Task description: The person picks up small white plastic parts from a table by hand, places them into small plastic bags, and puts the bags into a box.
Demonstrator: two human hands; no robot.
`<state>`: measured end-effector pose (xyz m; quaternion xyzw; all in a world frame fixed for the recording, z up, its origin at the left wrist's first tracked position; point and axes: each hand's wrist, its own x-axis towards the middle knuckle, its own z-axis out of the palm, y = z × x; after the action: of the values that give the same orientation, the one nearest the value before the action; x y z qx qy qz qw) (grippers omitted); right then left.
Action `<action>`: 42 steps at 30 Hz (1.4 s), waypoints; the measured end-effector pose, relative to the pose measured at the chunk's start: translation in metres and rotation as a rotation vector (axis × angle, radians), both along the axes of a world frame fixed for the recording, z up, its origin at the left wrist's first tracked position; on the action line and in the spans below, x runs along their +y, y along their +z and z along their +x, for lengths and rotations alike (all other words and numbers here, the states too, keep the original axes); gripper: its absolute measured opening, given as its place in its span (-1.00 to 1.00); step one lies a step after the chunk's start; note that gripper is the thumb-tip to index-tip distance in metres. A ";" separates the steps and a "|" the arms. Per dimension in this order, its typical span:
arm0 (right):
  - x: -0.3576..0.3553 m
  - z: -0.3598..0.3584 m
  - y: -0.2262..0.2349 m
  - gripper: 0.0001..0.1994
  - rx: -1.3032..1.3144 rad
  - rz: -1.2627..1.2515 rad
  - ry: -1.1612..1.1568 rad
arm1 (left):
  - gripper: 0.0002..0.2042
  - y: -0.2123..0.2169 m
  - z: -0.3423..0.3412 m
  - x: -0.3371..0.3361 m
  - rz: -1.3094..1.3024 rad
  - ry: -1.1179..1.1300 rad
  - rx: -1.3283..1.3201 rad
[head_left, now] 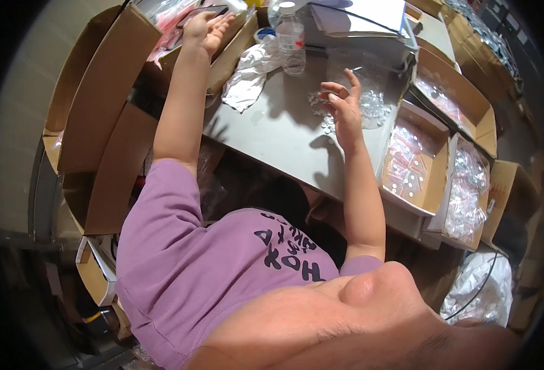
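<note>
My left hand (208, 32) is stretched out over a carton at the far left, palm turned up and fingers apart, with nothing seen in it. Just beyond it lies a dark flat thing, like a phone (205, 13), on pink and clear plastic bags (172, 28); I cannot tell whether the hand touches it. My right hand (345, 111) hovers above the table (284, 132) with its fingers spread and slightly bent, apparently holding nothing. Beside and beyond it are small whitish round pieces (329, 125), some loose and some on a clear plastic bag (374, 105).
A water bottle (292, 43) stands at the back, next to a crumpled white cloth (247, 77). Papers (358, 18) lie behind it. Open boxes of small bagged parts (408, 163) line the right side. Tall cardboard flaps (102, 92) rise at the left.
</note>
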<state>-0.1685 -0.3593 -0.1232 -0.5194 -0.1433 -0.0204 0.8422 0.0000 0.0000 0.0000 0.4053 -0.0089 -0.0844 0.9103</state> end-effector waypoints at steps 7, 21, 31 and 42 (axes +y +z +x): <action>0.004 0.004 -0.016 -0.61 -0.185 -0.329 -0.341 | -0.65 -0.013 -0.125 -0.172 0.686 0.167 -0.661; -0.003 0.017 -0.045 -0.55 -0.418 -0.872 -0.647 | -0.82 -0.094 -0.126 -0.468 1.935 -0.763 -1.493; 0.004 0.004 -0.034 -0.65 -0.465 -0.947 -0.710 | -0.87 -0.113 -0.108 -0.490 1.780 -0.485 -1.667; -0.002 0.003 -0.036 -0.60 -0.512 -0.990 -0.610 | -0.66 -0.086 -0.101 -0.466 1.420 -0.552 -1.241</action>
<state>-0.1654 -0.3616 -0.1590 -0.8435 -0.1780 -0.3143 0.3976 -0.1009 -0.4658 -0.0861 0.8143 -0.5271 -0.0521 0.2373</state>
